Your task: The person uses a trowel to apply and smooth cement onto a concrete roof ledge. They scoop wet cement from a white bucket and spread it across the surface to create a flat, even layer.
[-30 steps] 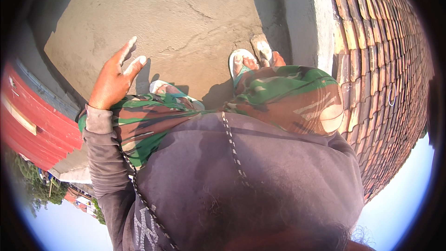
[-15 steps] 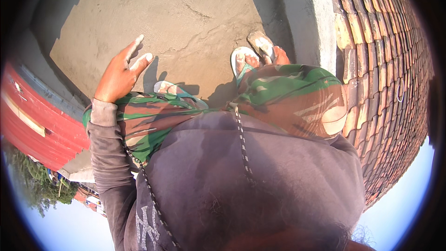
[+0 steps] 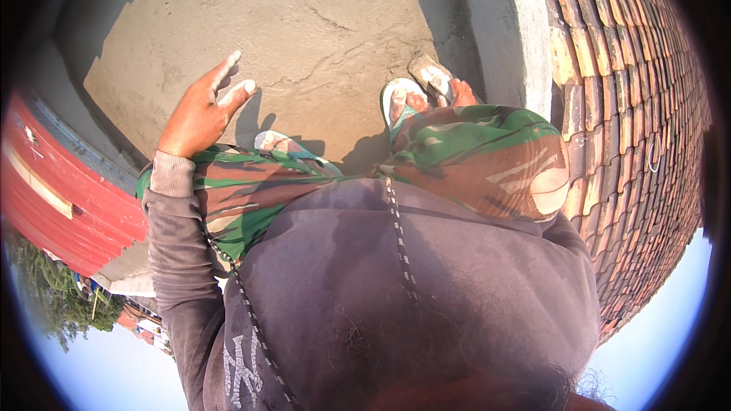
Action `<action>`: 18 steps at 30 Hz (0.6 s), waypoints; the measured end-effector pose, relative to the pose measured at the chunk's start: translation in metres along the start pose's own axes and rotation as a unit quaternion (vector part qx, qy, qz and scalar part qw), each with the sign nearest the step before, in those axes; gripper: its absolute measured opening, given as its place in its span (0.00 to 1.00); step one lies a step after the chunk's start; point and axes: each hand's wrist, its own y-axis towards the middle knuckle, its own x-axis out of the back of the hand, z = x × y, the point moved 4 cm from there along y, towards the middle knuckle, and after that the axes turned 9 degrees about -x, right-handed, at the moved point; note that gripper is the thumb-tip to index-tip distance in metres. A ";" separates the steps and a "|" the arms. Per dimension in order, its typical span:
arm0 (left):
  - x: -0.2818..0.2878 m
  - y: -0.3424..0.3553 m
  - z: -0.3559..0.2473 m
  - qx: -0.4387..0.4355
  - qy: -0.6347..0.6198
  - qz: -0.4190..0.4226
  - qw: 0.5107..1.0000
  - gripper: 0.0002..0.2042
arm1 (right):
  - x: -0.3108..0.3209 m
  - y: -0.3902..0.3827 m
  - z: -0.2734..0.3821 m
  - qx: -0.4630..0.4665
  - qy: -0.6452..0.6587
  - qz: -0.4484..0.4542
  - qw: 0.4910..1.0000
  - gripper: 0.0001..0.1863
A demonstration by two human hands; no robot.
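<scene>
My left hand [image 3: 196, 117] is held out over the left thigh of my camouflage trousers [image 3: 236, 198]. Its thumb and fingers are apart, their tips whitish with dust or cement, and nothing is between them. Below the hand lies a wet-looking cement floor [image 3: 251, 15] with ridges and a crack-like line. My right hand does not show; only a bit of the right sleeve [image 3: 567, 236] appears behind the knee. Feet in a white and teal flip-flop [image 3: 394, 99] and a mud-caked sandal [image 3: 420, 68] rest on the floor. Another flip-flop [image 3: 304, 154] is partly hidden by the trousers.
A pale cement parapet [image 3: 525, 38] runs along the right, with a sloping clay tile roof [image 3: 609, 106] beyond it. On the left, past a low grey edge, lies a red metal roof [image 3: 68, 190]. Trees [image 3: 61, 297] stand beyond that.
My left hand has shifted slightly to the right and upward, its fingers still apart. The feet and body stay almost where they were.
</scene>
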 end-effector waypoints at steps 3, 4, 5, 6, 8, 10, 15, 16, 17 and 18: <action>0.001 0.002 -0.001 0.001 0.005 0.005 1.000 0.32 | 0.021 0.008 0.032 -0.050 0.016 0.049 0.997 0.26; 0.001 0.004 -0.005 0.000 0.015 0.009 1.000 0.32 | 0.020 0.014 0.035 -0.018 0.017 0.047 0.999 0.26; 0.001 0.006 -0.007 -0.002 0.024 0.012 1.000 0.32 | 0.021 0.017 0.038 0.014 0.018 0.045 0.999 0.25; 0.002 0.003 -0.004 -0.001 0.028 0.004 1.000 0.32 | 0.027 0.027 0.052 0.014 0.025 0.039 0.999 0.25; 0.001 0.003 -0.001 -0.005 0.041 -0.001 0.999 0.32 | 0.047 0.037 0.080 0.001 0.043 0.026 0.999 0.25; 0.003 0.003 -0.004 -0.007 0.030 -0.006 1.000 0.33 | 0.051 0.039 0.075 -0.007 0.044 0.020 0.999 0.24; 0.008 0.001 0.006 0.019 0.031 -0.011 0.999 0.34 | 0.026 0.034 0.041 -0.036 0.090 0.064 0.993 0.20; 0.011 0.006 0.009 0.025 0.035 0.002 0.999 0.34 | 0.032 0.027 0.039 -0.053 0.107 0.072 0.990 0.20; 0.013 0.013 0.010 0.033 0.041 0.015 0.999 0.33 | 0.038 0.026 0.037 -0.048 0.115 0.075 0.989 0.18; 0.014 0.019 0.010 0.034 0.049 0.022 0.998 0.34 | 0.043 0.027 0.037 -0.060 0.167 0.107 0.978 0.18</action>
